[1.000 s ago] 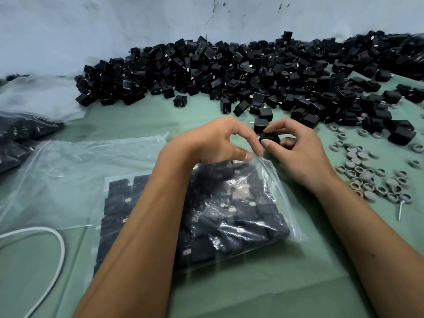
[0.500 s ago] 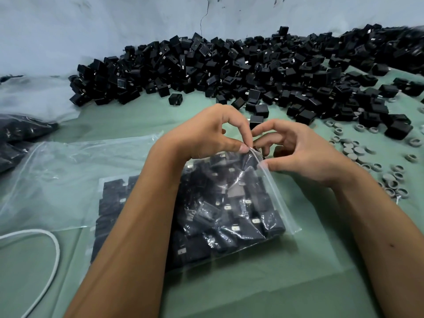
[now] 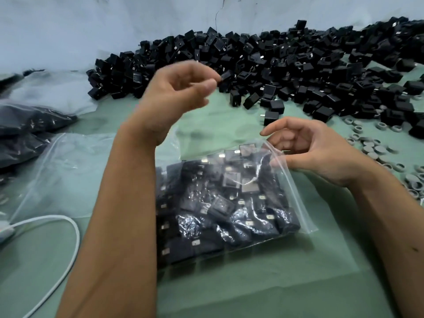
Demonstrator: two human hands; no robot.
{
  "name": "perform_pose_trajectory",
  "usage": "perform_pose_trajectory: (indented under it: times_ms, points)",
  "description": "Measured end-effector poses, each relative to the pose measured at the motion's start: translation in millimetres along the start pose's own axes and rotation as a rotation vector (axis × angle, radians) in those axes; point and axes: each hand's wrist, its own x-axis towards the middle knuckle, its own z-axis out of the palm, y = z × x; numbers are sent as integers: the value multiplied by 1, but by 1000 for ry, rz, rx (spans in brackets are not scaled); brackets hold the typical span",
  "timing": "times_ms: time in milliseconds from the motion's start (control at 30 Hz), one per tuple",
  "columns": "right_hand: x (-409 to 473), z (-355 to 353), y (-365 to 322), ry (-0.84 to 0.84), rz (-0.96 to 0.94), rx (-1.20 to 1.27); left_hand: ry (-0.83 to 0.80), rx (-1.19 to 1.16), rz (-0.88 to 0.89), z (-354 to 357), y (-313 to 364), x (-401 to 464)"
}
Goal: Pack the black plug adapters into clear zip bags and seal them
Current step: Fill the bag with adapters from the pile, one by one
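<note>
Near the front middle of the green worktop (image 3: 263, 294) lies the clear zip bag (image 3: 229, 203), packed with black plug adapters; its long axis runs from the near left toward the far right, and its mouth, the zip strip, is at the far right end, just under my right hand (image 3: 321, 152); that hand pinches the bag's upper corner between thumb and curled fingers, so it is the nearer hand for the seal by a clear margin; my left hand (image 3: 179, 95) is lifted off the bag, above and to the far left of it, fingers loosely curled with thumb near forefinger, and blurred; I cannot tell whether it holds anything, though nothing shows in it; I judge the bag is full and the mouth still needs pressing shut, which would call for the left hand to come down to the zip beside the right and run along it; the loose pile of adapters (image 3: 275, 65) stretches along the far edge against the wall, well apart from the bag; grey rings (image 3: 371, 150) are scattered toward the right edge; an empty clear bag (image 3: 68, 168) lies flat to the left, with filled bags (image 3: 27, 125) at the left edge and a white cable (image 3: 73, 232) near the front left; no brand, label or writing can be read on anything.
</note>
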Motion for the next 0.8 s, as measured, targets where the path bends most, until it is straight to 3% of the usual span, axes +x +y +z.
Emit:
perform_pose_trajectory:
  times_ms: [100, 233, 467, 800]
  points:
    - [1, 3, -2, 19, 17, 10, 255, -348, -44, -19, 5, -1]
    - [2, 9, -1, 52, 23, -2, 452, -695, -94, -38, 7, -6]
    - [5, 17, 0, 39, -16, -108, 582, -808, -132, -47, 3, -8]
    - [7, 29, -2, 17, -21, -86, 578, -815, -146, -44, 2, -7]
